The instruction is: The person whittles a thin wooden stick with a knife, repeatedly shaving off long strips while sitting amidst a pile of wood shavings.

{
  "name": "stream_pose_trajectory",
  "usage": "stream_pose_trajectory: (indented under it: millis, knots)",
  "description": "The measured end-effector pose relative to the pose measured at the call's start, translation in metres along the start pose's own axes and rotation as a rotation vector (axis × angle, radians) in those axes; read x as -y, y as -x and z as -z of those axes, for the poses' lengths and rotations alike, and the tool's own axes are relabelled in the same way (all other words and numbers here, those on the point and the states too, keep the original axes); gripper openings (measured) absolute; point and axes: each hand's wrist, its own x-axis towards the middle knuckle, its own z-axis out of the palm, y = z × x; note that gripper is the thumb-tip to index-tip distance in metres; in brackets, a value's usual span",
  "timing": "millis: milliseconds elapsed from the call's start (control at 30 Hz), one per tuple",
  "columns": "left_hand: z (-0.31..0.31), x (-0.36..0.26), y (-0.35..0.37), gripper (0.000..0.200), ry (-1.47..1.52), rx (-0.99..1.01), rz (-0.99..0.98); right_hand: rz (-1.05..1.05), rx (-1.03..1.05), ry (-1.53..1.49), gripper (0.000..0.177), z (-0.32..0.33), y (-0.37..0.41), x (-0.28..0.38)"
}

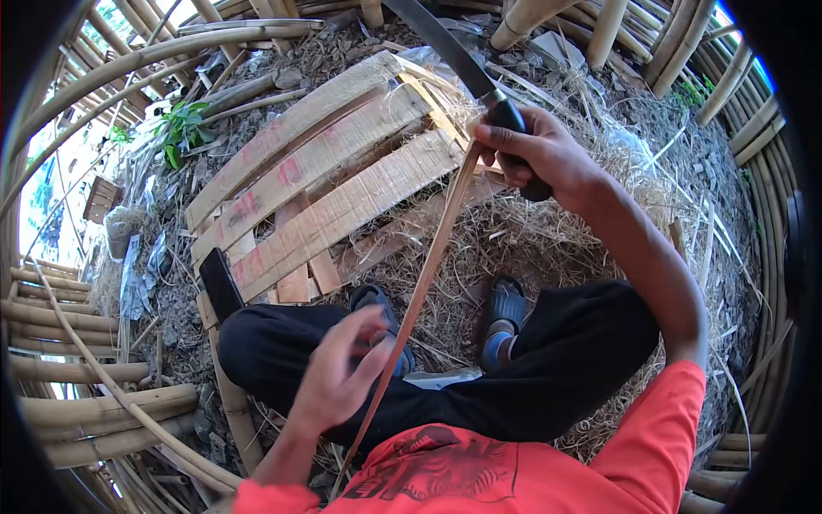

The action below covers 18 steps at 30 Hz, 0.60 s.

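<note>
My right hand (pixel 535 158) is closed around the black handle of a knife (pixel 454 53), whose long dark blade points up and to the left. Between its thumb and fingers it also pinches the upper end of a thin bamboo strip (pixel 425 274). The strip slants down toward my lap and the lower edge of the view. My left hand (pixel 342 373), somewhat blurred, is beside the strip's lower part with thumb and fingers apart, holding nothing.
A slatted wooden pallet (pixel 342 163) lies ahead, a dark phone (pixel 221 285) at its lower left corner. Shavings (pixel 548 236) cover the ground around my sandals (pixel 507 306). Bamboo poles (pixel 111 411) stand or lie on both sides. A plant (pixel 184 128) grows at the upper left.
</note>
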Motion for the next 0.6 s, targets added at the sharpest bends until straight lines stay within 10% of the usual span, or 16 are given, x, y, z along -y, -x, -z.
stream_pose_trajectory:
  millis: [67,167,367,600]
  knots:
    - [-0.028,-0.002,-0.034,0.033,0.62,0.223,0.238,-0.014,0.004,0.061,0.033,-0.002,0.001,0.004]
    - [-0.038,0.005,-0.058,0.035,0.793,0.464,0.296,0.046,-0.093,0.289,0.035,-0.002,0.013,0.012]
    - [-0.049,0.012,-0.075,0.042,0.81,0.318,0.366,0.328,-0.096,1.062,0.023,0.002,0.052,0.004]
    - [-0.062,0.022,-0.071,0.04,0.73,0.255,0.325,0.157,0.151,1.384,0.012,-0.025,0.05,-0.021]
